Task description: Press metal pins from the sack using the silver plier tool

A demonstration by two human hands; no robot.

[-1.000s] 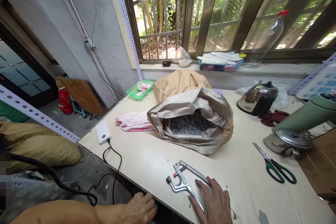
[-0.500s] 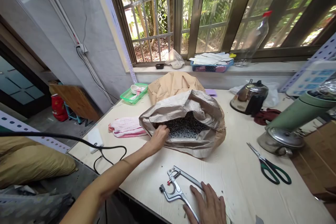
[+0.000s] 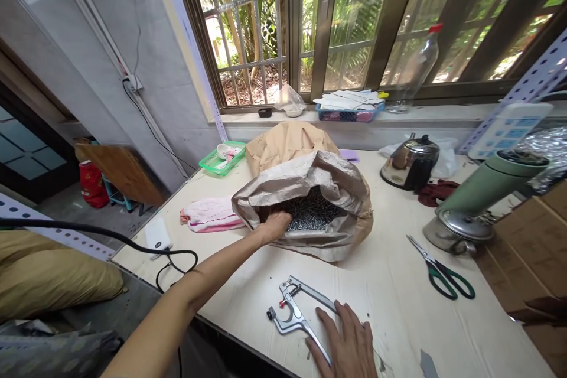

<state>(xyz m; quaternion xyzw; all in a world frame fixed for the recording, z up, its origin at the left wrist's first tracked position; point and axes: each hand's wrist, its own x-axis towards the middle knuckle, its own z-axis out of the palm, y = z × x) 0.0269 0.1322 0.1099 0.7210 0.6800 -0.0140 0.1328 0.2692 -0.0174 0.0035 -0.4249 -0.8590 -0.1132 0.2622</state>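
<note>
A paper sack (image 3: 301,174) lies on its side with its mouth facing me, holding a heap of small dark metal pieces (image 3: 316,212) like rivets or screws. At the left of that mouth is my left hand (image 3: 277,224), its fingertips hidden inside against the pieces. Silver hand pliers (image 3: 295,310) with a C-shaped jaw, a spring and a red tip lie on the table in front of the sack. My right hand (image 3: 348,342) rests over the pliers' handle ends, fingers spread and not wrapped round them.
Beside the sack lie a pink-and-white cloth (image 3: 212,214) and a green basket (image 3: 224,159). A white power bank (image 3: 157,235) with a black cable sits at the left edge. Scissors (image 3: 443,274), a lidded metal mug (image 3: 458,233), a green flask (image 3: 491,180) and a kettle (image 3: 410,165) stand right.
My left hand has moved slightly right and deeper into the sack's mouth. The right hand stays by the pliers. The whole view has shifted a little.
</note>
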